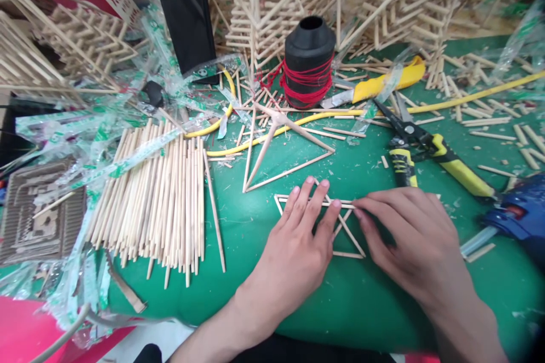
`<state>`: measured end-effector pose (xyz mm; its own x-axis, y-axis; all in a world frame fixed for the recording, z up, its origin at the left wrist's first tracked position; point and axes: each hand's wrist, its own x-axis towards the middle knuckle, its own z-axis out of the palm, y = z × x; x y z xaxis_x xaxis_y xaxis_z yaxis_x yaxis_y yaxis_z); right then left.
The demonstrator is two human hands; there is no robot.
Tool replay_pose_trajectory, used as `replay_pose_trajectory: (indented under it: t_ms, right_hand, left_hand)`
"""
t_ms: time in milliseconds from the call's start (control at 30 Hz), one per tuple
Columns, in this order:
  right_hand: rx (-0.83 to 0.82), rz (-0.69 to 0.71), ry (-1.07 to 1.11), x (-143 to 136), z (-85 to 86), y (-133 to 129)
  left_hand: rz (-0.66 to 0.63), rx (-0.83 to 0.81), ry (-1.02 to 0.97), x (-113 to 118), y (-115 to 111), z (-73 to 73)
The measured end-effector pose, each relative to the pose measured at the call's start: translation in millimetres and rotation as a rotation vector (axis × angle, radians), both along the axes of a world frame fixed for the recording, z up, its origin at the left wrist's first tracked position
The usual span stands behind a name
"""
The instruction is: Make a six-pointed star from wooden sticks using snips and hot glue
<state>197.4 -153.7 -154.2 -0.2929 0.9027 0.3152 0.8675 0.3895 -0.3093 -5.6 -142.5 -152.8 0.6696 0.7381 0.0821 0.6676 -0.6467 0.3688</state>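
Note:
My left hand (293, 244) lies palm down with its fingers stretched over a flat frame of thin wooden sticks (351, 236), holding it against the green table. At the frame's upper right corner, the thumb and forefinger of my right hand (413, 232) pinch a wooden stick (347, 203) that runs along the top edge. Part of the frame is hidden under my left hand. Just beyond stands a small joined stick shape (289, 171) with a raised point. To the left lies a thick row of loose wooden sticks (157, 198).
Behind are a black spool (310, 48) with red thread, a yellow knife (389, 80) and a yellow cord. Cutters (462, 173) and a blue glue gun (522, 210) lie to the right. Stacked stick structures (272, 22) fill the back; a cardboard tray (70, 221) sits left.

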Motion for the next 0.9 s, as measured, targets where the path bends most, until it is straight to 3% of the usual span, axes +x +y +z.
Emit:
replay_pose_trajectory:
  t_ms: [533, 767, 900]
  right_hand:
    - [-0.016, 0.059, 0.083, 1.5, -3.5, -1.0]
    - [0.009, 0.151, 0.165, -6.5, 19.9, -9.9]
    - [0.03, 0.167, 0.15, -13.8, 32.0, -14.5]
  left_hand:
    - [-0.02, 0.052, -0.002, -1.3, 2.1, 0.9]
    - [-0.011, 0.236, -0.114, 4.8, 10.0, 30.6]
    - [-0.033, 0.159, -0.085, 0.4, 8.5, 42.0]
